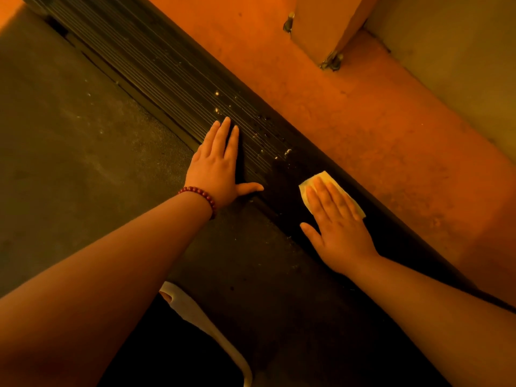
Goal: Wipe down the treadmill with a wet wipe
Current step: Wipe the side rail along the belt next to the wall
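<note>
Flatly, left hand (216, 169) and right hand (339, 227) on one treadmill (167, 88) (one wipe (308, 183) beneath right)

Orange floor (363, 129) runs diagonally across upper right. Tan square post (326, 20) stands on it, dark metal fittings (332, 62) at its base. Greyish surface (460, 65) beyond, top right. Red bead bracelet (206, 195) mid-frame. White curved item (201, 319) at bottom, unidentifiable.

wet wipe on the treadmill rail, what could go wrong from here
The wet wipe lies flat under the right hand, fingers straight, not gripped, so it may bunch or slip out. The white crumbs ahead on the ribbed side rail could get pushed into the grooves or onto the orange floor. The left hand rests flat on the rail and may block the stroke.
</note>
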`<state>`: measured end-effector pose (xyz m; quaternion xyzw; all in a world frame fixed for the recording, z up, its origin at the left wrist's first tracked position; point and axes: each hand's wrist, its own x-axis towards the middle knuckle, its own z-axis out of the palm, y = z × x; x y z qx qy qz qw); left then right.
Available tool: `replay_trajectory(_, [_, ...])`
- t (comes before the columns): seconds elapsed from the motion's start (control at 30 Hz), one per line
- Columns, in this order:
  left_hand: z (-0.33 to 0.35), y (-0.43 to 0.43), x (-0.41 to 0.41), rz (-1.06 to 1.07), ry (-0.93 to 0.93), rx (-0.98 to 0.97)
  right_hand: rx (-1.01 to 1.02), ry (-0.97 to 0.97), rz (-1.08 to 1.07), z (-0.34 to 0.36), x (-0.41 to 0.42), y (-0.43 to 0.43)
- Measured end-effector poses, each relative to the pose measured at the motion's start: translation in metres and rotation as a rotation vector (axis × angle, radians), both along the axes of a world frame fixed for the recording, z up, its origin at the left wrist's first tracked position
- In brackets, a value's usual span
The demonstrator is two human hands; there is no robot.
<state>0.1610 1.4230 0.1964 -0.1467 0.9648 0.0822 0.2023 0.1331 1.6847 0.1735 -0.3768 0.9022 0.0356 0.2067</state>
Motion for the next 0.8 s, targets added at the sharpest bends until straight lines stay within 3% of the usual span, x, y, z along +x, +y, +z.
replay_trajectory(0.27, [-0.002, -0.002, -0.009, -0.016, -0.080, -0.006, -0.057, -0.021, 0.023, -0.002, -0.041, -0.073])
replay_trajectory(0.43, [0.007, -0.020, -0.010, -0.165, -0.145, -0.043, 0.000, -0.066, 0.051, 0.003, -0.015, -0.031])
replay_trajectory(0.6, [0.013, -0.042, -0.011, -0.278, -0.072, -0.018, 0.047, -0.116, -0.035, 0.012, -0.013, -0.059])
replay_trajectory(0.8, [0.023, -0.078, -0.012, -0.296, -0.095, 0.056, 0.017, -0.149, 0.009, 0.015, -0.030, -0.099])
